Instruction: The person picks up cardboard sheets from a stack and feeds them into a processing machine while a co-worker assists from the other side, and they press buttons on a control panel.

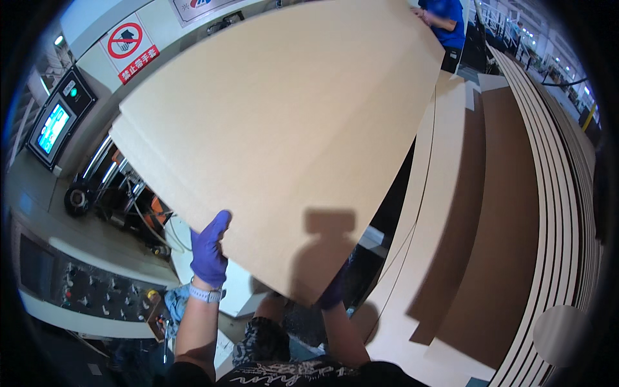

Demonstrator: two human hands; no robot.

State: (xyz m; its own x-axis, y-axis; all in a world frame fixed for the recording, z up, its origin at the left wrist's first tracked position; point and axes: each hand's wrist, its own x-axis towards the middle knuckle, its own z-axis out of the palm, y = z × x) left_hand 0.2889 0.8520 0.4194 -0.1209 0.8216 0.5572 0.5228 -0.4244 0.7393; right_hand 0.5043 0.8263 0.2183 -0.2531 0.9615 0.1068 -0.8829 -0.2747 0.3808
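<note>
A large tan cardboard sheet [277,129] spans the middle of the view, tilted. Its left border shows a second layer slightly offset, so at least two sheets seem to lie together. My left hand [209,253], in a purple glove, grips the near left edge, thumb on top and fingers underneath. At the near corner on the right, my right hand [333,291], also gloved in purple, holds the edge from below; most of its fingers are hidden in shadow. At the far right end, a co-worker in a blue shirt [451,24] has a hand [422,14] at the sheet's edge.
A machine stands on the left, with a lit screen [53,128], a knob panel [97,290] and a black wheel [78,197]. A blue cloth [175,302] lies near my left forearm. On the right are brown cardboard sheets [503,213] and a tall stack of pale board edges [548,226].
</note>
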